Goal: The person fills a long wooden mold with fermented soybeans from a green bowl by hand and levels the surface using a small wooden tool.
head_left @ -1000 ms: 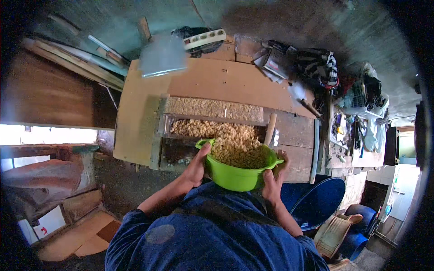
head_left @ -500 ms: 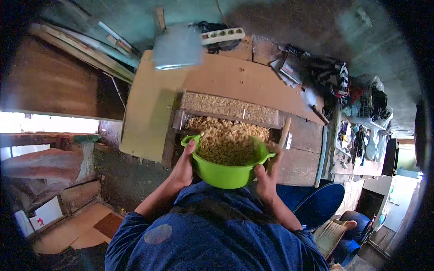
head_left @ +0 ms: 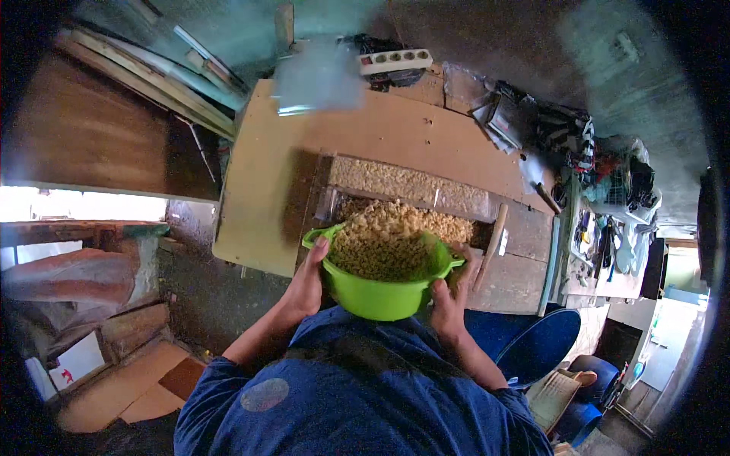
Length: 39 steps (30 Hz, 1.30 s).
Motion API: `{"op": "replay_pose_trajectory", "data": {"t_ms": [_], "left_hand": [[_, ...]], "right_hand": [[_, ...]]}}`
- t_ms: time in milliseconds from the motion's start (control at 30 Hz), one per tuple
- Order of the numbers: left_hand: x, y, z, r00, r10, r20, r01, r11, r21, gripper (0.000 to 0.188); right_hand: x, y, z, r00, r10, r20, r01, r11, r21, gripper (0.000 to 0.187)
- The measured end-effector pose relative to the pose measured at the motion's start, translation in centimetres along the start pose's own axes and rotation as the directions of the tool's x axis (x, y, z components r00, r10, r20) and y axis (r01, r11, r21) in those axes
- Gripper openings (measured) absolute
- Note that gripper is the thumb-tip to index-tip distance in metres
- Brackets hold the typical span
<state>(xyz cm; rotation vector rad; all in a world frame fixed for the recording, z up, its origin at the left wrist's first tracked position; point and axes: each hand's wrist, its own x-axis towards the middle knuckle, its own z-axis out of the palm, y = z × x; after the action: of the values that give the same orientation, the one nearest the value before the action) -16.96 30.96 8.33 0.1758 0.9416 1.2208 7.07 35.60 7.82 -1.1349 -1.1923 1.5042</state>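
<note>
Green bowl point(head_left: 380, 292) of pale shavings, clasped at 9 o'clock by left hand point(head_left: 306, 283), at 3 o'clock by right hand point(head_left: 450, 304), over wooden trough point(head_left: 411, 186).

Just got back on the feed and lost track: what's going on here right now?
A person in a blue top holds a green plastic bowl, heaped with pale wood chips, in both hands: left hand on its left side, right hand on its right. The bowl is held close to the body over a wooden tray of the same chips on a plywood workbench. A white power strip lies at the bench's far edge.
</note>
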Motion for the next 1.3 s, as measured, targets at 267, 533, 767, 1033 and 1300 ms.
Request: {"op": "replay_pose_trajectory", "data": {"t_ms": [267,533,767,1033,1300], "left_hand": [[0.7,1.6,-1.1,0.998,-0.032,0.054,0.032,0.999,-0.005,0.071],[-0.3,1.1,-3.3,0.999,-0.032,0.041,0.032,0.999,0.003,0.076],[-3.4,-2.4,-8.9,0.888,0.366,0.278,-0.43,0.876,0.219,0.062],[-7.8,-1.4,-10.6,0.923,0.176,-0.344,-0.173,0.984,0.039,0.078],[-10.0,-2.1,-11.6,0.859,0.365,-0.36,-0.323,0.93,0.174,0.089]], "right_hand": [[1.3,0.6,1.7,0.999,0.047,0.005,-0.047,0.999,-0.018,0.084],[-0.1,0.3,2.1,0.998,0.042,0.056,-0.043,0.999,0.016,0.094],[-1.5,4.4,0.0,0.985,-0.057,0.162,0.071,0.994,-0.084,0.093],[1.2,-2.6,7.0,0.914,-0.162,0.373,0.308,0.874,-0.375,0.056],[2.0,3.9,15.7,0.809,0.354,0.469,-0.194,0.914,-0.355,0.074]]}}
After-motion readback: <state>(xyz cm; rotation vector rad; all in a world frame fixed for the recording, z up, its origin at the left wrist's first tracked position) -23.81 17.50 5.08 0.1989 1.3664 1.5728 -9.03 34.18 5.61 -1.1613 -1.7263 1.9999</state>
